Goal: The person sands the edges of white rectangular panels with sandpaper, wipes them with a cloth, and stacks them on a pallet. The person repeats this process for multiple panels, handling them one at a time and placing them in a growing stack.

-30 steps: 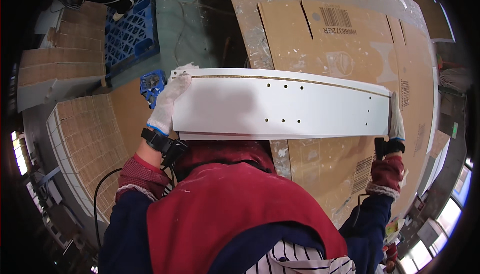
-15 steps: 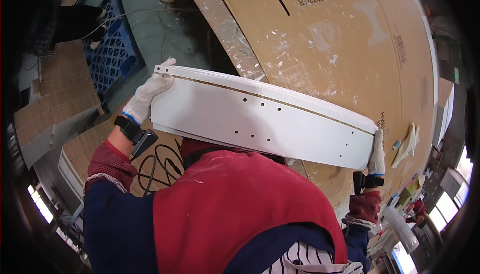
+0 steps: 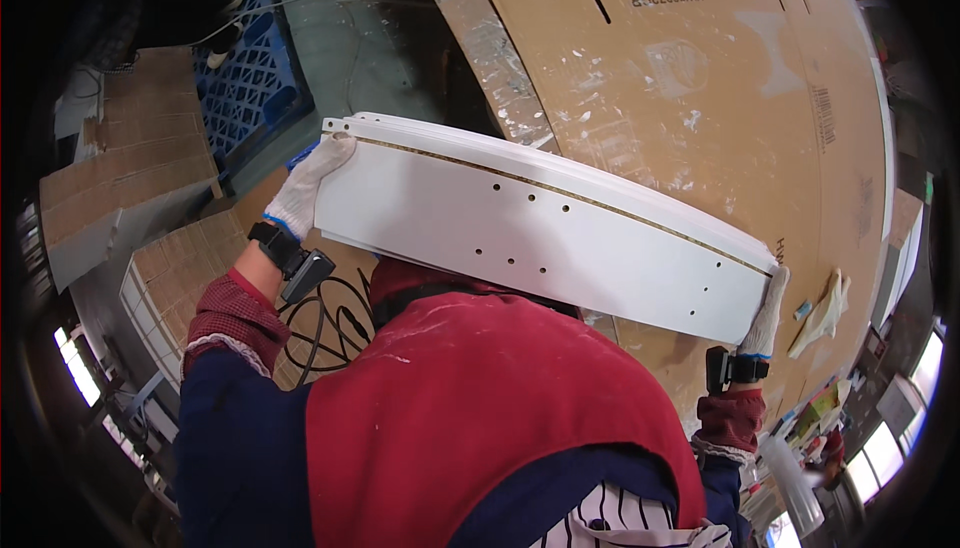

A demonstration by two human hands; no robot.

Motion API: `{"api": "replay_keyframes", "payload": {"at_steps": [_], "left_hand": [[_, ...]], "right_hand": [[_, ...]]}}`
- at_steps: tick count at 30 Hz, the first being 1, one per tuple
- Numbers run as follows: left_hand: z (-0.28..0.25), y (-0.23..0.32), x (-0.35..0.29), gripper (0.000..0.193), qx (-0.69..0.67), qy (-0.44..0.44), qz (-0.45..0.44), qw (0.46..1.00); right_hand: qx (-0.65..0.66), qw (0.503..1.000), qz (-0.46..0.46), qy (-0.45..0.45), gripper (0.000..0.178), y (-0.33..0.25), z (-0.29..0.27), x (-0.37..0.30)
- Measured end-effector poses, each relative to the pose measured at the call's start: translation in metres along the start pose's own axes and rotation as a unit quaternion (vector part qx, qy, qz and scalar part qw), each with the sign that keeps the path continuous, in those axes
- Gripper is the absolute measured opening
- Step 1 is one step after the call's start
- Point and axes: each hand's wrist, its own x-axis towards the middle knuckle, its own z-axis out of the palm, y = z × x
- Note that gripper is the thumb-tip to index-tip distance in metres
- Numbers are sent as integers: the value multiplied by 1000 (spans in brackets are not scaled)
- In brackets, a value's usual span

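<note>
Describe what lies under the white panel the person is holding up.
Below the white panel show flattened cardboard sheets, paint-flecked, and black cable loops near the left hand. Whatever lies directly beneath it is covered.

The panel (image 3: 545, 233) is white with a thin brown stripe and small dark holes. Both gloves (image 3: 305, 188) are white. The vest (image 3: 480, 418) is red, the sleeves navy. Brown cardboard (image 3: 720, 68) is paint-flecked; the crate (image 3: 245, 83), upper left, is blue.
</note>
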Motion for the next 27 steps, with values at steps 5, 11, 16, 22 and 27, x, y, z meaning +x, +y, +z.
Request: {"api": "replay_keyframes", "payload": {"at_steps": [5, 11, 16, 22, 27], "left_hand": [[-3, -21, -35, 39, -15, 69, 29, 997], [-29, -45, -94, 49, -21, 113, 44, 992], [-54, -94, -151, 40, -129, 156, 156, 967], [-132, -179, -227, 44, -29, 310, 269, 912], [-171, -295, -331, 46, 20, 407, 284, 868]], "right_hand": [[3, 1000, 10, 7, 64, 13, -5, -10], [-30, 998, -13, -52, 69, 26, 10, -26], [-83, 989, -14, -121, 71, 7, 46, -11], [-199, 944, -74, -252, 68, 3, 175, -8], [-258, 866, -25, -428, 68, 51, 331, -80]]}}
